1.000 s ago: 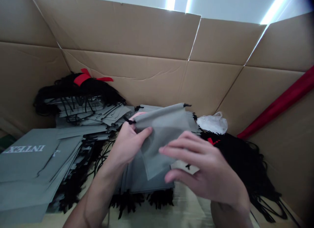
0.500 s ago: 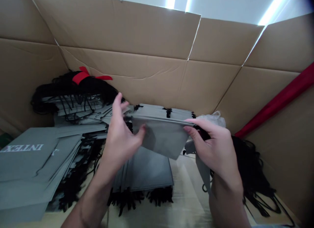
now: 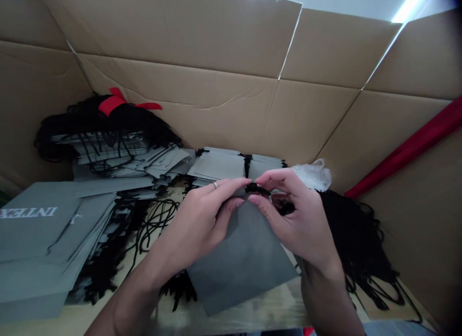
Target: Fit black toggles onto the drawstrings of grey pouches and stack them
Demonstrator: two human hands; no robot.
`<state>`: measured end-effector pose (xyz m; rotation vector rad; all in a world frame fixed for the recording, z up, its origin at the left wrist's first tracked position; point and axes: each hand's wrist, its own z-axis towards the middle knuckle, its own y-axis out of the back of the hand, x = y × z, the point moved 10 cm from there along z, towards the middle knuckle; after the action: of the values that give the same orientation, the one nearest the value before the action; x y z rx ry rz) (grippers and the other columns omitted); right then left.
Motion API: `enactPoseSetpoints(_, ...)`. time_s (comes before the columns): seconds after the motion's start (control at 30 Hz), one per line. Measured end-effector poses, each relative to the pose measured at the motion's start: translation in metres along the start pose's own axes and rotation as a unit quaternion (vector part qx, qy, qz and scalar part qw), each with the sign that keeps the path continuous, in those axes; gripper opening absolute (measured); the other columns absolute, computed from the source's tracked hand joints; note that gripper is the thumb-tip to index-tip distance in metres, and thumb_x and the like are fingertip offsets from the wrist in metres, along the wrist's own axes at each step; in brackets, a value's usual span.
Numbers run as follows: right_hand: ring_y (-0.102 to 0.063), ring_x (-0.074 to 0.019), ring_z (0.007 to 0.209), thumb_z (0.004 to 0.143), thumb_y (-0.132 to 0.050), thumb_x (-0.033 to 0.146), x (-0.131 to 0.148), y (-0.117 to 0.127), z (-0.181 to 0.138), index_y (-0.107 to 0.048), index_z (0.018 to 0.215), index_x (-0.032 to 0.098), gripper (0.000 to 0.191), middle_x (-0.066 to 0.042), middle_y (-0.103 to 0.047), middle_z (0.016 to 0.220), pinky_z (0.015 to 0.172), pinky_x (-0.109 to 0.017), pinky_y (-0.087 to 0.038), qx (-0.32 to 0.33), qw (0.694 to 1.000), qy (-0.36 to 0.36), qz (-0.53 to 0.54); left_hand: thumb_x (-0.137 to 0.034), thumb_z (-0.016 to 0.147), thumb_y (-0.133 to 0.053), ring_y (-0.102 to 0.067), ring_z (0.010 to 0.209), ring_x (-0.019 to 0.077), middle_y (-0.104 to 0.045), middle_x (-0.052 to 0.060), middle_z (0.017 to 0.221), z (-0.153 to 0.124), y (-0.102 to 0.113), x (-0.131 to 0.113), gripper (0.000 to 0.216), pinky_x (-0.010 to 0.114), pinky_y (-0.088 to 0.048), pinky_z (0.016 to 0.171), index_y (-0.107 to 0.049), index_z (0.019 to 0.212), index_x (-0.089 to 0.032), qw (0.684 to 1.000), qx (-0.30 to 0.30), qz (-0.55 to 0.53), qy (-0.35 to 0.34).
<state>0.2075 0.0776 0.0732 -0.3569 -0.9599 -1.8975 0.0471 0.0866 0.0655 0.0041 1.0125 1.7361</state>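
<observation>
A grey paper bag (image 3: pixel 245 259) hangs tilted in front of me, its flat face toward me. My left hand (image 3: pixel 212 211), with a ring on one finger, pinches its upper edge between thumb and fingers. At that same edge, my right hand (image 3: pixel 292 211) has thumb and fingers closed on a short black cord (image 3: pixel 258 188). More black material shows under the right palm, partly hidden. Behind the hands lie flat grey bags (image 3: pixel 220 163) with black cord ends. Below the held bag, black cord ends (image 3: pixel 180 288) of another stack stick out.
At left, large grey bags (image 3: pixel 32 244) with white lettering lie fanned out. Black cords tied with a red strip (image 3: pixel 111 104) sit on a pile behind them. Loose black cords (image 3: pixel 361 244) and a clear plastic bag (image 3: pixel 314 174) are at right. Cardboard walls (image 3: pixel 202 95) enclose the back.
The grey bag has turned from nearly edge-on to show its broad face. My left hand has gone from spread fingers to a pinch beside my right hand at the bag's edge.
</observation>
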Motion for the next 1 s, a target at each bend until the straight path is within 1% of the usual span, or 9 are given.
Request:
enactPoseSetpoints(0.13,-0.074,-0.0117,0.082,0.106,-0.081,0.022,0.008,0.007,-0.003,-0.079,0.114,0.029,0.011,0.004,-0.082,0.101,0.073,-0.024,-0.059,-0.019,0.999,0.032,0.006,-0.017,0.110,-0.064,-0.081,0.104,0.0137,-0.086,-0.001,0.119,-0.001,0.009,-0.006,0.023,0.024,-0.060,0.092,-0.074,0.131,-0.023,0.999,-0.025,-0.015,0.015)
enactPoseSetpoints(0.2,-0.074,-0.0113,0.080,0.106,-0.081,0.023,0.007,0.006,-0.002,-0.081,0.110,0.028,0.006,0.004,-0.083,0.098,0.072,-0.025,-0.059,-0.008,0.999,0.021,0.027,-0.018,0.110,-0.067,-0.079,0.099,0.0117,-0.085,-0.002,0.118,-0.001,0.009,-0.008,0.024,0.023,-0.059,0.090,-0.073,0.132,-0.024,0.998,-0.032,-0.044,0.025)
enactPoseSetpoints(0.3,-0.079,-0.0135,0.086,0.107,-0.080,0.024,0.007,-0.001,0.001,-0.084,0.109,0.026,0.004,0.002,-0.086,0.100,0.072,-0.025,-0.061,0.023,0.997,0.005,0.076,-0.019,0.110,-0.070,-0.074,0.090,0.0105,-0.084,-0.003,0.114,0.000,0.008,-0.008,0.023,0.023,-0.058,0.083,-0.076,0.132,-0.026,0.995,-0.042,-0.088,0.033)
enactPoseSetpoints(0.4,-0.078,-0.0138,0.085,0.106,-0.080,0.022,0.009,0.002,0.004,-0.084,0.108,0.025,0.005,0.001,-0.084,0.098,0.069,-0.023,-0.062,0.006,0.996,-0.001,0.090,-0.020,0.108,-0.074,-0.070,0.084,0.0104,-0.083,-0.004,0.106,-0.001,0.012,-0.003,0.016,0.025,-0.057,0.079,-0.080,0.121,-0.027,0.989,-0.070,-0.119,0.055)
enactPoseSetpoints(0.47,-0.077,-0.0137,0.083,0.104,-0.079,0.019,0.009,0.006,0.004,-0.082,0.107,0.025,0.007,0.000,-0.082,0.097,0.067,-0.021,-0.063,-0.017,0.996,-0.006,0.089,-0.021,0.106,-0.078,-0.071,0.085,0.0113,-0.083,-0.003,0.103,-0.003,0.014,0.000,0.013,0.025,-0.057,0.079,-0.082,0.116,-0.027,0.984,-0.089,-0.141,0.070)
enactPoseSetpoints(0.6,-0.075,-0.0141,0.082,0.100,-0.084,0.020,0.012,0.008,0.003,-0.081,0.104,0.025,0.007,0.000,-0.081,0.097,0.063,-0.021,-0.062,-0.031,0.993,0.006,0.114,-0.017,0.101,-0.083,-0.077,0.096,0.0144,-0.085,0.000,0.106,-0.005,0.017,-0.001,0.015,0.026,-0.061,0.085,-0.084,0.113,-0.025,0.975,-0.119,-0.179,0.053)
enactPoseSetpoints(0.73,-0.075,-0.0119,0.079,0.100,-0.083,0.016,0.009,0.010,0.004,-0.081,0.100,0.026,0.010,0.002,-0.080,0.092,0.063,-0.019,-0.061,-0.040,0.991,0.004,0.130,-0.013,0.098,-0.084,-0.078,0.094,0.0113,-0.085,-0.002,0.104,-0.003,0.011,0.004,0.020,0.020,-0.064,0.087,-0.085,0.114,-0.025,0.965,-0.101,-0.229,0.078)
enactPoseSetpoints(0.87,-0.076,-0.0120,0.083,0.100,-0.085,0.017,0.005,0.010,0.004,-0.081,0.105,0.027,0.012,0.002,-0.081,0.097,0.066,-0.021,-0.062,-0.048,0.989,-0.002,0.137,-0.010,0.098,-0.082,-0.080,0.096,0.0097,-0.086,-0.002,0.105,-0.002,0.007,0.007,0.020,0.016,-0.066,0.090,-0.085,0.113,-0.024,0.952,-0.091,-0.276,0.096)
enactPoseSetpoints(1.0,-0.073,-0.0135,0.086,0.098,-0.085,0.015,0.010,0.019,-0.001,-0.078,0.107,0.026,0.016,0.001,-0.080,0.102,0.066,-0.026,-0.057,-0.105,0.993,0.014,0.061,-0.009,0.092,-0.087,-0.079,0.093,0.0100,-0.084,-0.003,0.102,-0.004,0.014,0.013,0.022,0.017,-0.066,0.086,-0.084,0.107,-0.024,0.949,-0.156,-0.255,0.098)
